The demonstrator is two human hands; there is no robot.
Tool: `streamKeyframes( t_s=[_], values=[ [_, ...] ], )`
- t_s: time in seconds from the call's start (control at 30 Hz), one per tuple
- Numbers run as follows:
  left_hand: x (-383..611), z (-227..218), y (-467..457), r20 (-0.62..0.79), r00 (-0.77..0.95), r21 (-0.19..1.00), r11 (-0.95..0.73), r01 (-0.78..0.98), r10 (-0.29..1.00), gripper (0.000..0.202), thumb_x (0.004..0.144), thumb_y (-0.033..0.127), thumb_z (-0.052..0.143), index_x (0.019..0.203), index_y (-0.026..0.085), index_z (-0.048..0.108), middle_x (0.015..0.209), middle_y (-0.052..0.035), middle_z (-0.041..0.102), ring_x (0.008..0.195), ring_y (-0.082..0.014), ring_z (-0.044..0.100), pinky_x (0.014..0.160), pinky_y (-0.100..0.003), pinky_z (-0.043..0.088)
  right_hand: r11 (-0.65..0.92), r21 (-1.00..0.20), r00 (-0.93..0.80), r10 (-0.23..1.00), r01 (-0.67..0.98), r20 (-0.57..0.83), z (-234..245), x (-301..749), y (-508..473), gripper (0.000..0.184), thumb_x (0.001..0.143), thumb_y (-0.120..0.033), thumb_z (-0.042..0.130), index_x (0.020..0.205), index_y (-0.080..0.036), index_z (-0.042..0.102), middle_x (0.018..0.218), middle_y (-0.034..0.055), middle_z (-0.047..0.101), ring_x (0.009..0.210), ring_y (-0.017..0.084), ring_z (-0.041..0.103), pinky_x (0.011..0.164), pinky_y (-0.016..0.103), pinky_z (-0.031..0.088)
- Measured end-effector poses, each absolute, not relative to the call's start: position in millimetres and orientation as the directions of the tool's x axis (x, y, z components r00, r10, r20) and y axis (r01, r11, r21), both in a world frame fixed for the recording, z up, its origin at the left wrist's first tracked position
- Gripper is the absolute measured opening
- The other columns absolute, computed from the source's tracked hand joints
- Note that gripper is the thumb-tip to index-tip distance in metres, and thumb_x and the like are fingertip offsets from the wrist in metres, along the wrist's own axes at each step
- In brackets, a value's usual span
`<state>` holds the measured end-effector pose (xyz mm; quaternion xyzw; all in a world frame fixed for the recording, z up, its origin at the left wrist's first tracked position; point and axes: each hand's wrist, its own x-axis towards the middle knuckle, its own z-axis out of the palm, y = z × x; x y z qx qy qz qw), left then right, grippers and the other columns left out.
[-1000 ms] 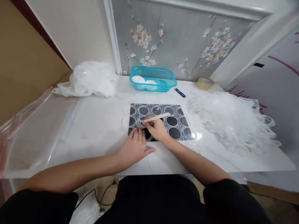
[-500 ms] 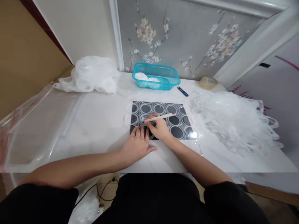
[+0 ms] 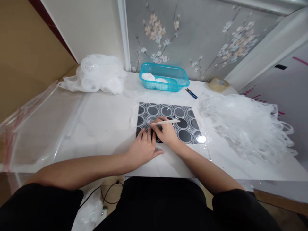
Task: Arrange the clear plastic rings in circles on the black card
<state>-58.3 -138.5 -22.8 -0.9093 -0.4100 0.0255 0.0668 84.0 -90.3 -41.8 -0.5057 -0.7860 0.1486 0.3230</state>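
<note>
My right hand (image 3: 167, 130) is closed around a slim whitish stick-like tool (image 3: 169, 121), whose kind I cannot make out. The tool leans low over a dark sheet (image 3: 184, 135) patterned with pale rings, its lower end near a ring by my fingers. A clear ring-shaped piece (image 3: 150, 121) seems to lie there, partly hidden by the hand. My left hand (image 3: 143, 149) rests palm down at the sheet's front edge, fingertips on the sheet, thumb stretched out to the right.
Behind the sheet stands a blue plastic basket (image 3: 176, 86) with white round things inside. Small blue snips (image 3: 191, 93) and a tape roll (image 3: 218, 84) lie beside it. Piles of white translucent strips sit at left (image 3: 99, 75) and right (image 3: 243, 118). Clear plastic sheeting (image 3: 38, 125) covers the table's left end.
The whole view has shifted slightly to the left. The tool's upper end has tilted a little lower; both hands keep nearly the same place on the sheet.
</note>
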Motion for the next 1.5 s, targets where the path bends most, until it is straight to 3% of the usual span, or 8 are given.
streamKeyframes(
  t_s=[0.1, 0.2, 0.37, 0.57, 0.73, 1.03, 1.23, 1.5],
  values=[
    [-57.7, -19.2, -137.8, -0.011, 0.654, -0.145, -0.649, 0.747, 0.756, 0.079, 0.088, 0.064, 0.042, 0.124, -0.005, 0.055, 0.131, -0.0298, 0.052, 0.121, -0.0398, 0.051, 0.106, -0.046, 0.034, 0.540, -0.285, -0.437, 0.827, 0.792, 0.354, -38.9, 82.2, -94.0, 0.020, 0.090, -0.020, 0.049, 0.097, -0.024, 0.067, 0.095, 0.0051, 0.074, 0.125, 0.030, 0.046, 0.111, 0.053, 0.021],
    [-57.5, -16.3, -137.3, -0.049, 0.648, -0.155, -0.646, 0.747, 0.760, 0.080, 0.089, 0.065, 0.041, 0.127, -0.004, 0.053, 0.133, -0.0302, 0.049, 0.121, -0.0397, 0.051, 0.104, -0.046, 0.035, 0.515, -0.167, -0.419, 0.814, 0.841, 0.404, -25.7, 97.0, -77.9, 0.021, 0.088, -0.016, 0.050, 0.098, -0.024, 0.066, 0.096, 0.0062, 0.073, 0.120, 0.029, 0.048, 0.109, 0.054, 0.021],
    [-59.5, -19.2, -140.4, -0.044, 0.659, -0.157, -0.657, 0.738, 0.751, 0.076, 0.093, 0.061, 0.036, 0.137, -0.001, 0.045, 0.139, -0.0269, 0.044, 0.126, -0.0389, 0.047, 0.107, -0.046, 0.031, 0.208, -0.349, 0.079, 0.752, 0.914, 0.654, 8.7, 126.4, -38.5, 0.023, 0.092, -0.019, 0.043, 0.093, -0.020, 0.066, 0.093, 0.0100, 0.069, 0.111, 0.030, 0.052, 0.097, 0.054, 0.034],
    [-61.5, -21.2, -145.4, 0.046, 0.617, -0.171, -0.602, 0.780, 0.786, 0.087, 0.084, 0.071, 0.041, 0.144, 0.007, 0.035, 0.144, -0.0286, 0.036, 0.129, -0.0480, 0.038, 0.104, -0.056, 0.028, 0.626, -0.544, -0.425, 0.780, 0.559, 0.460, -16.1, 80.9, -46.5, 0.020, 0.092, -0.022, 0.048, 0.088, -0.022, 0.068, 0.094, 0.0047, 0.071, 0.109, 0.026, 0.054, 0.096, 0.044, 0.042],
    [-60.4, -21.4, -145.3, -0.072, 0.577, -0.123, -0.581, 0.804, 0.814, 0.098, 0.080, 0.076, 0.038, 0.141, 0.000, 0.037, 0.130, -0.0356, 0.049, 0.125, -0.0477, 0.044, 0.101, -0.055, 0.033, 0.544, -0.772, -0.489, 0.797, 0.329, 0.353, -40.2, 59.2, -52.7, 0.015, 0.088, -0.024, 0.056, 0.080, -0.022, 0.068, 0.086, 0.0030, 0.072, 0.095, 0.021, 0.062, 0.091, 0.037, 0.046],
    [-59.5, -22.5, -146.4, -0.087, 0.581, -0.094, -0.588, 0.804, 0.809, 0.093, 0.081, 0.075, 0.038, 0.141, 0.004, 0.040, 0.137, -0.0363, 0.040, 0.125, -0.0506, 0.042, 0.100, -0.058, 0.033, 0.452, -0.738, -0.044, 0.865, 0.502, 0.500, -31.1, 65.0, -46.4, 0.019, 0.091, -0.029, 0.051, 0.085, -0.023, 0.068, 0.089, 0.0053, 0.071, 0.093, 0.024, 0.062, 0.089, 0.041, 0.048],
    [-59.7, -22.8, -145.8, -0.069, 0.589, -0.078, -0.593, 0.802, 0.805, 0.094, 0.081, 0.074, 0.041, 0.139, 0.000, 0.041, 0.129, -0.0381, 0.047, 0.124, -0.0478, 0.045, 0.100, -0.055, 0.034, 0.599, -0.650, -0.433, 0.796, 0.467, 0.423, -37.6, 63.4, -53.1, 0.013, 0.086, -0.025, 0.058, 0.085, -0.026, 0.071, 0.092, 0.0047, 0.072, 0.115, 0.027, 0.055, 0.100, 0.050, 0.040],
    [-58.3, -23.9, -143.3, -0.085, 0.590, -0.059, -0.595, 0.801, 0.803, 0.095, 0.080, 0.075, 0.041, 0.137, -0.002, 0.042, 0.129, -0.0371, 0.049, 0.125, -0.0463, 0.044, 0.102, -0.055, 0.032, 0.505, -0.787, -0.463, 0.826, 0.356, 0.320, -41.9, 60.4, -50.6, 0.012, 0.085, -0.025, 0.060, 0.080, -0.024, 0.071, 0.087, 0.0032, 0.074, 0.106, 0.024, 0.062, 0.100, 0.044, 0.045]
  ],
)
